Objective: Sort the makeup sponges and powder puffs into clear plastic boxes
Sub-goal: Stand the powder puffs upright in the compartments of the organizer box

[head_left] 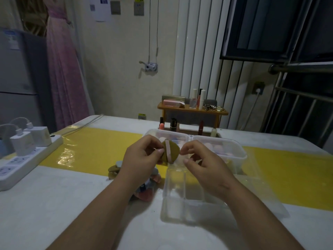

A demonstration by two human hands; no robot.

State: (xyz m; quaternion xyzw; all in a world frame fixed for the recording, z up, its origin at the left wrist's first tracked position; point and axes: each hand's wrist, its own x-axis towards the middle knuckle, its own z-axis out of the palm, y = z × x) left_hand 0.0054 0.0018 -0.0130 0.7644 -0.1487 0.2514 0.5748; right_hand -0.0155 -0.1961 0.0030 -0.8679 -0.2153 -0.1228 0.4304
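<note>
An olive-green powder puff (173, 149) with a pale pink strap is held up over the table's middle. My left hand (140, 159) pinches its left edge between thumb and fingers. My right hand (203, 159) pinches its right edge with its fingertips. Below the hands stands a clear plastic box (182, 193) with a divider. Behind them, two clear boxes stand side by side: the left one (153, 132) and the right one (232, 148) each hold pink sponges. A small pile of puffs (146, 190) in olive, pink and grey lies under my left forearm.
A white power strip (27, 156) with chargers lies at the left edge. A yellow mat (93, 148) crosses the white table. Lipsticks and bottles (173, 124) stand at the far edge, below a small wooden shelf (192, 110) of cosmetics.
</note>
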